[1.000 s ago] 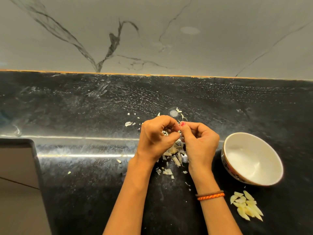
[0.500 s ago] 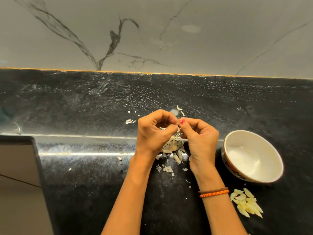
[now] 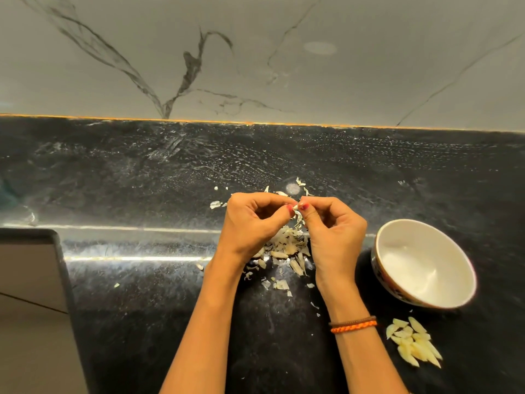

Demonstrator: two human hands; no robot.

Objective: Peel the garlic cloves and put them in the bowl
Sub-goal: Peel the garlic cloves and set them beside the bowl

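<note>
My left hand point(image 3: 251, 223) and my right hand point(image 3: 335, 234) meet at their fingertips above the black counter, both pinching one small garlic clove point(image 3: 296, 207) with a strip of papery skin hanging from it. Below the hands lies a heap of garlic skins and unpeeled cloves point(image 3: 287, 250). A white bowl point(image 3: 426, 265) with a patterned outside stands to the right of my right hand, tilted toward me, with nothing inside. A pile of peeled, pale yellow cloves point(image 3: 414, 342) rests on the counter in front of the bowl.
The black stone counter point(image 3: 127, 180) runs to a grey marble wall point(image 3: 255, 52) behind. Loose skin flakes point(image 3: 216, 204) are scattered beyond and around the hands. At the left the counter ends at a rounded edge point(image 3: 61, 251) with floor below.
Both hands have risen and shifted slightly away from me. The fingers have opened out a little, and a strip of skin now hangs from the clove between them.
</note>
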